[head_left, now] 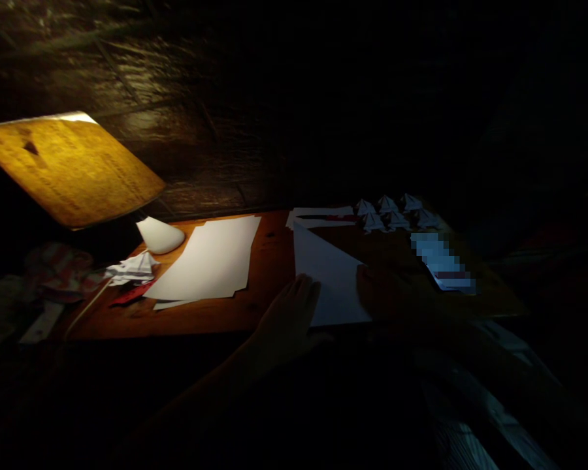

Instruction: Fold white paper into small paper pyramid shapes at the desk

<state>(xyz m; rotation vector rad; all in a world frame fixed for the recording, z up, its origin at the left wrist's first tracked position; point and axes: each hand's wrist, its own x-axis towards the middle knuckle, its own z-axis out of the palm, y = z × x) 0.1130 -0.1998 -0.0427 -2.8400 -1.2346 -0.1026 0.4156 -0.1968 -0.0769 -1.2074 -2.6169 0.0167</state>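
Note:
A sheet of white paper (328,287), its upper right side slanting as if folded diagonally, lies at the front edge of the wooden table. My left hand (291,316) rests on the paper's left side, fingers stretched out and flat. At the paper's right edge is my right hand (379,290), so dark that its fingers do not show clearly. Left of the folded sheet lies a stack of blank paper sheets (210,258). Several small folded paper shapes (394,217) stand in two rows at the back right.
A lamp with a yellow shade (73,170) and white base (161,236) lights the left side. Near it lie a crumpled paper piece (134,267), a red item (132,295) and a cord (88,308). A pixelated phone-like object (441,261) lies right; paper strips (318,213) lie behind.

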